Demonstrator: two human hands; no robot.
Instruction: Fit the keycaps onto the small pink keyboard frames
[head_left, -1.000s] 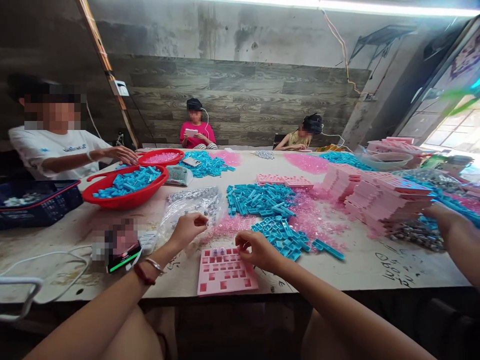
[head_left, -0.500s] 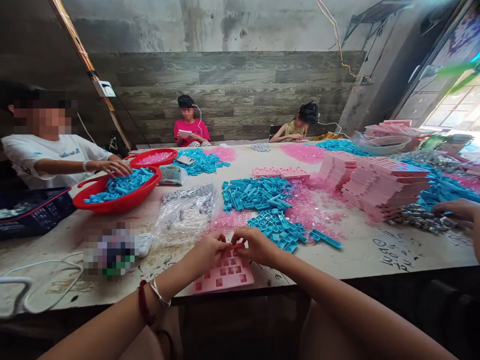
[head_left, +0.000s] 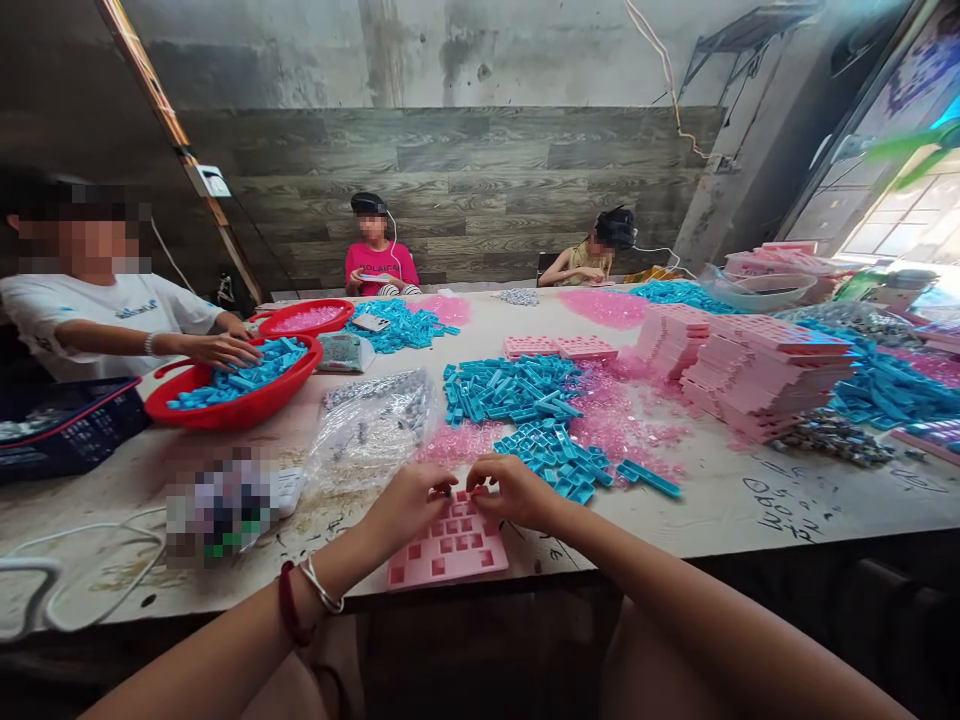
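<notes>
Pinching shut over the pink plastic grid tray, left hand and right hand hide what they hold; tray looks light, stiff, grab the rim

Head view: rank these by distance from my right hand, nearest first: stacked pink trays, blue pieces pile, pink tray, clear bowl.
1. Pink tray, beneath the right hand.
2. Blue pieces pile, just beyond it.
3. Stacked pink trays, to the right.
4. Clear bowl, far right corner.
</notes>
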